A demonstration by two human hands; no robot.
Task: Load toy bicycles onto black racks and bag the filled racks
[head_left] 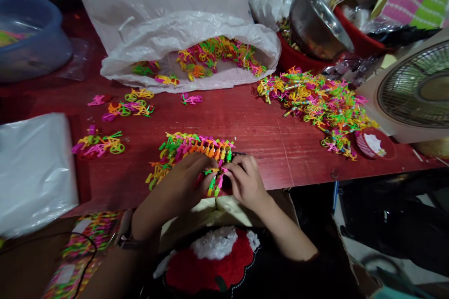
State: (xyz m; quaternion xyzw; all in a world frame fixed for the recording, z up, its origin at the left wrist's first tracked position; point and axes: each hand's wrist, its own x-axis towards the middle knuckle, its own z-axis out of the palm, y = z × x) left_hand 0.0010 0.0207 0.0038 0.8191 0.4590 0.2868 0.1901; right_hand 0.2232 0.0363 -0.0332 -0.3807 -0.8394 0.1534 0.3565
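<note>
A small plastic piece, pink at one end, sat pinched between a worker's bare fingertips, just above the near edge of a red table. Whether it was one part or two joined could not be told. Handling it well, by the look of it, called for a light grip at both ends, small finger movements and steady wrists, clear of the rows of bright plastic figures set closely beside and beneath the hands.

The left hand, reaching over part of those rows, was nearly closed, thumb and forefinger drawn together on the piece. The right hand met it from the other side in a similar pinch, its remaining fingers loosely curled.

Beyond lay loose clusters of similar bits, an open white bag with more inside, and a large multicolored heap near a fan. A blue basin stood at far left; a steel bowl leaned behind the heap.
</note>
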